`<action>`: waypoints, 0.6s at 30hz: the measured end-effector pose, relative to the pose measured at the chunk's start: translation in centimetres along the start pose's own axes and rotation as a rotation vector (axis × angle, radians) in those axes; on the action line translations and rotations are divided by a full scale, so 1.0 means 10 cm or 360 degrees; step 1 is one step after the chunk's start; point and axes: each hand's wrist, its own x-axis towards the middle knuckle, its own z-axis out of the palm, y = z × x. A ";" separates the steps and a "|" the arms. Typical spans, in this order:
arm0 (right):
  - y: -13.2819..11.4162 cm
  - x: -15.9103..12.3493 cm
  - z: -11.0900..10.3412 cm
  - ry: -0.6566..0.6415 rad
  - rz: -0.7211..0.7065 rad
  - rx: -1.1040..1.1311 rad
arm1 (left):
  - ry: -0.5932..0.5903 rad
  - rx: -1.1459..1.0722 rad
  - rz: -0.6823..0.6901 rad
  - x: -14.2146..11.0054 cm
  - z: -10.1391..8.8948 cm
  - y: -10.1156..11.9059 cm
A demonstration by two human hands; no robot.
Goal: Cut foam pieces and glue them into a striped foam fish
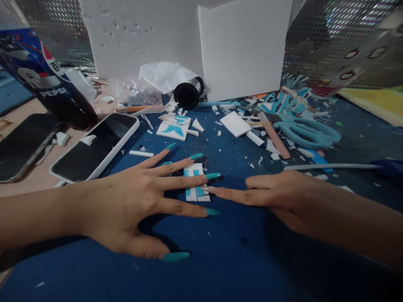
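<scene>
My left hand (141, 197) lies palm down with its fingers spread, turquoise nails pointing right. Its middle fingers cross over a small white foam-like piece (191, 197) with blue patches, which appears split into two strips side by side. From the right comes my right hand (277, 191), index finger stretched out and the other fingers curled in. That fingertip, with a pale nail, touches or hovers just over the piece's right strip; contact is hard to tell. Nothing shows in the right hand's grip. The fingers hide part of the piece.
Behind lie a white piece with a blue shape (172, 131), a black spool (189, 93), blue scissors (307, 132) and scattered white scraps. Two phones (97, 147) and a Pepsi bottle (47, 79) stand left. White boards (242, 50) rise at the back.
</scene>
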 end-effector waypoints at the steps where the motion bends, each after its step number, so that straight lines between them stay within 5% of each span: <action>1: 0.01 0.00 0.00 0.0000 -0.0006 -0.0002 | 0.0004 -0.0006 0.0001 0.00 0.00 0.00; 18: -0.07 0.00 0.02 0.0092 -0.0014 -0.0078 | 0.0064 -0.0015 0.0020 0.02 0.00 0.01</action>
